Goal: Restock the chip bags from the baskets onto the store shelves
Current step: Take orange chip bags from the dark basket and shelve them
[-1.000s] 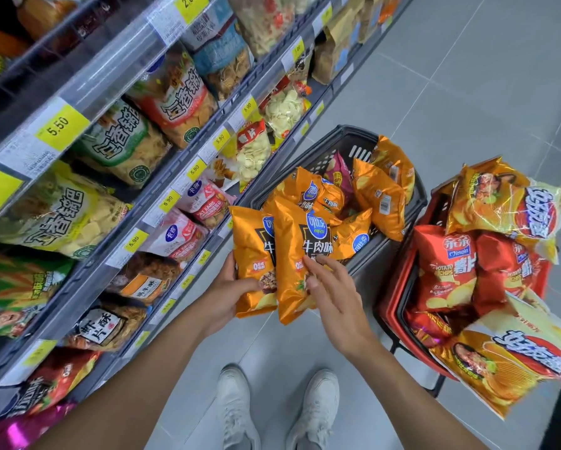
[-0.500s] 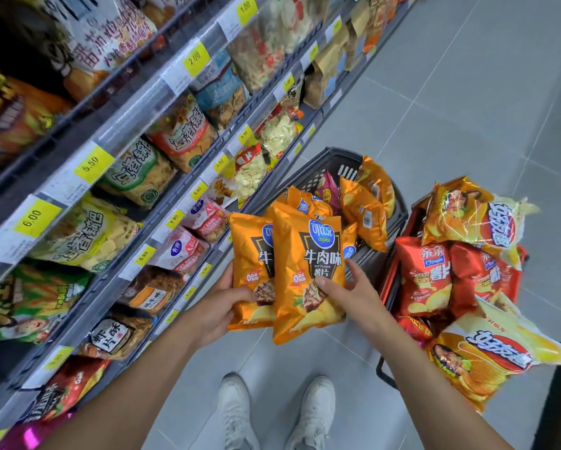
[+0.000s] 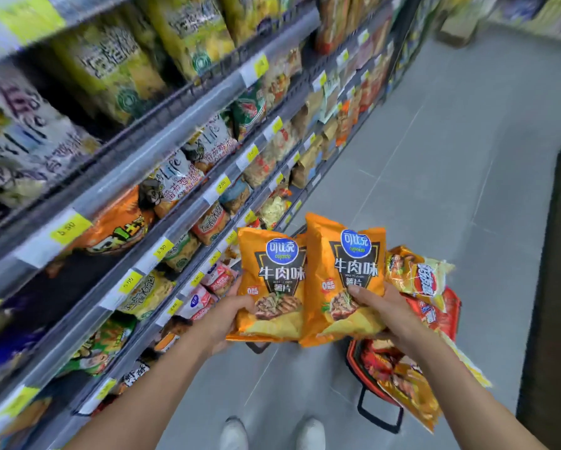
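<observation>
The left hand [image 3: 224,316] grips one orange beef-flavour chip bag [image 3: 274,280] at its lower left corner, thumb on the front and the other fingers hidden behind. The right hand [image 3: 384,308] pinches a second, matching bag [image 3: 345,274] at its lower right, thumb on the front and fingers [image 3: 371,334] curled underneath. Both bags are upright, side by side with edges overlapping, in the aisle beside the stocked shelves [image 3: 162,138]. A red basket [image 3: 453,303] heaped with more chip bags sits on the floor [image 3: 435,157] just right of them.
</observation>
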`<action>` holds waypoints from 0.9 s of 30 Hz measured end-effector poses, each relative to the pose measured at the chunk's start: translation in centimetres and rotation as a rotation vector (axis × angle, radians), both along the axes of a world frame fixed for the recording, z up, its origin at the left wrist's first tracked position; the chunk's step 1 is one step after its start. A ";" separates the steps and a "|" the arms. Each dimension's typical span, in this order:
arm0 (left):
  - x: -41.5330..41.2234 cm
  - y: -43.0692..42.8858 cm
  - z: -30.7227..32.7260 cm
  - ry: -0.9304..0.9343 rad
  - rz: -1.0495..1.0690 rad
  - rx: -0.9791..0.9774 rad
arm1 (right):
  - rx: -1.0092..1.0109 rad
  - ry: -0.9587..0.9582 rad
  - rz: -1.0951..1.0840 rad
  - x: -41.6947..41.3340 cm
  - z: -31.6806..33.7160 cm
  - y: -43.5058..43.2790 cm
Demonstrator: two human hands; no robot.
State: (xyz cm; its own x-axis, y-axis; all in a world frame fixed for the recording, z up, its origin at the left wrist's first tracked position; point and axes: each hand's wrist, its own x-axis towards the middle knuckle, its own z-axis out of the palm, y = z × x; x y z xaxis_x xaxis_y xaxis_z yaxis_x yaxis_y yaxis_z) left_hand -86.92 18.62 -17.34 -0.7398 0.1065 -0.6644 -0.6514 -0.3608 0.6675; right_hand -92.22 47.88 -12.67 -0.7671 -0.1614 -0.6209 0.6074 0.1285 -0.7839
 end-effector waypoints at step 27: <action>4.7 -0.2 20.7 0.347 0.172 -0.197 | -0.045 0.358 0.298 0.4 20.2 -2.1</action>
State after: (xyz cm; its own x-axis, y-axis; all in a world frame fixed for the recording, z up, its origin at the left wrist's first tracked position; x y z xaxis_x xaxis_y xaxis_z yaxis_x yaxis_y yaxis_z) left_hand -82.22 18.44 3.37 -0.9189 -0.1412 -0.3683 -0.3177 -0.2885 0.9032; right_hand -91.78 45.75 7.50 -0.8479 -0.4278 -0.3131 0.2395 0.2178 -0.9461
